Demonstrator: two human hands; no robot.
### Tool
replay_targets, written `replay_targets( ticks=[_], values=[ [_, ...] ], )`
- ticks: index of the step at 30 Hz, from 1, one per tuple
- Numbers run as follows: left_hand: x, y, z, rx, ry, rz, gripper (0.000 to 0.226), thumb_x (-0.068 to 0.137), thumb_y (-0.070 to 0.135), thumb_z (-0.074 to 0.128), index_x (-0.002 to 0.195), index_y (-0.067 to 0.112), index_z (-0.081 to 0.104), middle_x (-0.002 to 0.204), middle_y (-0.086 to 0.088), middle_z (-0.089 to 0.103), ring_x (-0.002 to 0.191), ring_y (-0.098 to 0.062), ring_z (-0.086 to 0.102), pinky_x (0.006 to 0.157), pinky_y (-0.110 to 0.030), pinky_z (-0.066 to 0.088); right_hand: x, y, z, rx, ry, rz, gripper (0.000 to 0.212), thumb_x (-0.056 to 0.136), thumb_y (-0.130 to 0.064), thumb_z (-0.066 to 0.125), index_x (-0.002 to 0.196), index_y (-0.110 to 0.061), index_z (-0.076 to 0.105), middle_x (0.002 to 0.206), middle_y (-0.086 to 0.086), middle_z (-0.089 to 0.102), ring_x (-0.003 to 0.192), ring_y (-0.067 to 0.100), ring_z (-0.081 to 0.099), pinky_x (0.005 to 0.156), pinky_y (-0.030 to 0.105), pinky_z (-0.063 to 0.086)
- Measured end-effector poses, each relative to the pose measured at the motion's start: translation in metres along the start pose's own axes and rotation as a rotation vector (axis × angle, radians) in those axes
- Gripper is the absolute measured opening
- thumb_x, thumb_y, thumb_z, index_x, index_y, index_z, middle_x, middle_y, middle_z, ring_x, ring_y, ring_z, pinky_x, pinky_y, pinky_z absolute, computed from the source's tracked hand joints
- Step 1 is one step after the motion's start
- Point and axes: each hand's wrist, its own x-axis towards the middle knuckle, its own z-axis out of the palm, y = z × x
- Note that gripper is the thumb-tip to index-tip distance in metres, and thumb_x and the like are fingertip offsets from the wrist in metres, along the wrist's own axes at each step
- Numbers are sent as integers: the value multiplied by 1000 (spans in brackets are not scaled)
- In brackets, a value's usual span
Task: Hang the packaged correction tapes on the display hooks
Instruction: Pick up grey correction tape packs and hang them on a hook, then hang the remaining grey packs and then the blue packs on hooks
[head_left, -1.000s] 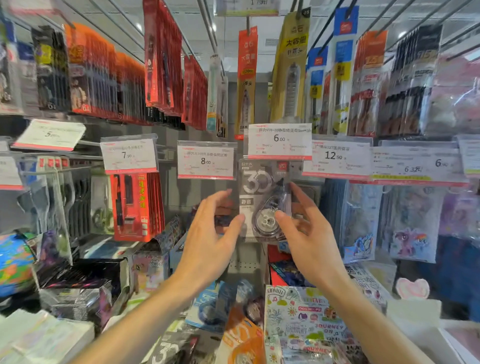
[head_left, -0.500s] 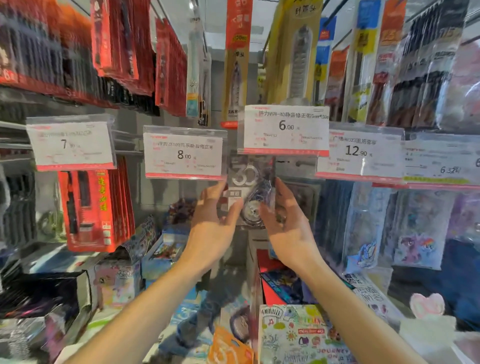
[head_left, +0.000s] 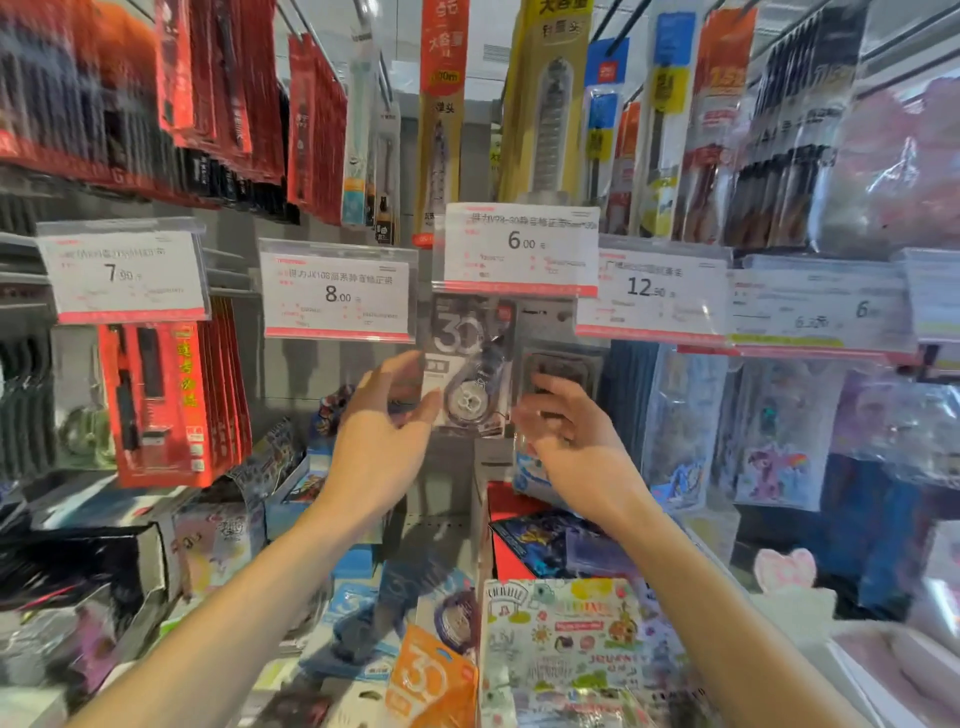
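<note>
A grey packaged correction tape (head_left: 470, 364) marked "30" hangs straight down just under the 6.00 price tag (head_left: 521, 248); its top edge is hidden behind the tag, and so is the hook. My left hand (head_left: 384, 436) holds the pack's lower left edge, thumb in front and fingers behind. My right hand (head_left: 569, 431) is a little to the right of the pack, blurred, with loosely bent fingers and nothing in it. More packaged tapes lie loose on the shelf below, among them an orange one (head_left: 434, 675) and a blue one (head_left: 353, 605).
Price tags for 8.00 (head_left: 338, 293) and 12.90 (head_left: 652, 288) flank the hook. Red packs (head_left: 166, 400) hang at the left, clear pouches (head_left: 779, 441) at the right. A sticker pack (head_left: 566, 639) lies below my arms. Long blister packs hang overhead.
My view has moved closer to the rack. The pack went up under the 6.00 tag. My right hand has let go of it and drawn off to the right.
</note>
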Motion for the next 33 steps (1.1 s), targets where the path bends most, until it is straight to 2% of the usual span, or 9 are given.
replay_targets(
  ticks=[3, 5, 7, 12, 16, 21, 23, 29, 33],
  values=[
    [-17, 18, -13, -26, 25, -5, 25, 99, 26, 66, 115, 43, 58, 119, 14, 67, 91, 22, 60, 76, -15, 56, -24, -13, -15, 75, 57, 38, 25, 102, -23, 62, 126, -29, 62, 110, -11, 75, 98, 12, 75, 81, 34, 63],
    [-33, 32, -20, -85, 42, -25, 22, 99, 22, 66, 109, 41, 60, 108, 15, 69, 90, 10, 65, 85, -33, 60, -41, -22, -24, 99, 68, 22, 20, 101, -31, 65, 120, -26, 66, 98, -6, 77, 80, 6, 76, 69, 27, 62],
    [-53, 45, -25, -126, 36, -36, 21, 98, 18, 67, 110, 34, 63, 101, 11, 72, 92, -4, 68, 85, -41, 61, -60, -28, -31, 128, 80, 1, 17, 100, -32, 65, 115, -23, 68, 88, 4, 77, 68, 4, 71, 62, 19, 58],
    [-104, 58, -42, -211, 50, -36, 22, 96, 9, 69, 115, 19, 66, 93, -3, 75, 82, -19, 72, 63, -19, 59, -107, -29, -34, 229, 63, -29, 9, 101, -27, 66, 107, -23, 71, 82, 9, 75, 59, 9, 66, 58, 20, 55],
    [-141, 52, -58, -229, 48, -53, 19, 96, 11, 69, 103, 29, 68, 94, -4, 77, 78, -14, 73, 65, -20, 58, -137, -25, -22, 286, 55, 7, 8, 100, -25, 67, 105, -23, 73, 77, 3, 76, 59, 7, 65, 55, 18, 52],
    [-169, 36, -85, -238, 61, -69, 15, 94, 13, 71, 100, 28, 70, 92, 2, 79, 77, -7, 73, 60, -15, 55, -164, -29, 0, 301, 36, 65, 7, 100, -22, 68, 103, -22, 74, 82, 15, 74, 61, 8, 67, 56, 17, 53],
    [-175, 27, -99, -246, 74, -90, 18, 95, 13, 70, 99, 31, 70, 93, 2, 79, 79, -7, 74, 62, -14, 55, -171, -35, 11, 270, 27, 74, 8, 100, -20, 67, 103, -21, 74, 80, 12, 76, 60, 7, 67, 56, 15, 52],
    [-175, -8, -158, -298, 62, -175, 13, 88, 29, 70, 102, 29, 70, 93, -3, 79, 85, -19, 76, 74, -33, 58, -181, -58, 63, 160, 21, 60, 10, 100, -18, 67, 108, -17, 72, 69, -3, 72, 63, 10, 66, 60, 17, 50],
    [-165, -30, -209, -342, 24, -187, 11, 91, 21, 71, 101, 25, 69, 87, 0, 79, 77, -14, 73, 66, -24, 58, -180, -75, 116, 143, 39, 91, 10, 100, -19, 66, 108, -18, 71, 71, 1, 74, 63, 17, 62, 57, 23, 52]
  ],
)
